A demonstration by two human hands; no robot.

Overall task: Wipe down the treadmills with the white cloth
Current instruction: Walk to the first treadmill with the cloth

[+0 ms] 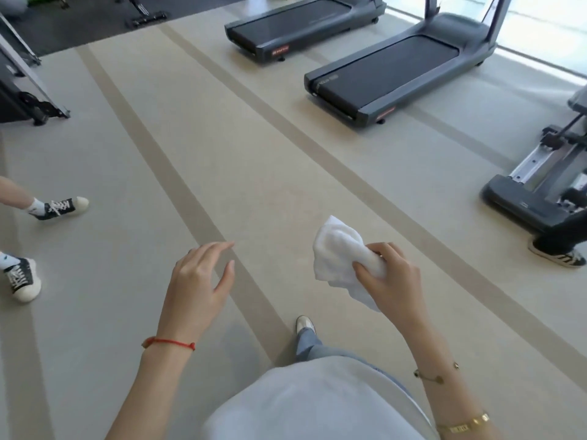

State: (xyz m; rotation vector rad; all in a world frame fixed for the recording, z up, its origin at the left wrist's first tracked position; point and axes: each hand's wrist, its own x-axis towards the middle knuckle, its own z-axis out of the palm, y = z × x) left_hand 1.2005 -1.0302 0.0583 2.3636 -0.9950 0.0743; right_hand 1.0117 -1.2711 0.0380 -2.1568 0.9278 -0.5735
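The right hand [386,279] grasps the white cloth [341,255], fingers and thumb curled round a bunched middle part, so that loose folds stand out above the knuckles and a tail hangs below the palm. The left hand [198,282] is released, fingers spread and relaxed in the air over the floor [222,154], holding nothing. The cloth is carried in the air, well apart from both machines: the nearer treadmill [390,69] stands toward the far right corner of the floor by the window, and the second treadmill [295,22] beside it at the far edge. Neither is touched yet, so the wiping looks not yet begun and the approach comes first.

The cloth appears soft, light and limp; it will likely fold and slip in the grasp rather than resist. A fuller hold, with the cloth spread flat under the palm, should give a broader wiping face on the rails and deck. Two other people's shoes show at the floor's left edge
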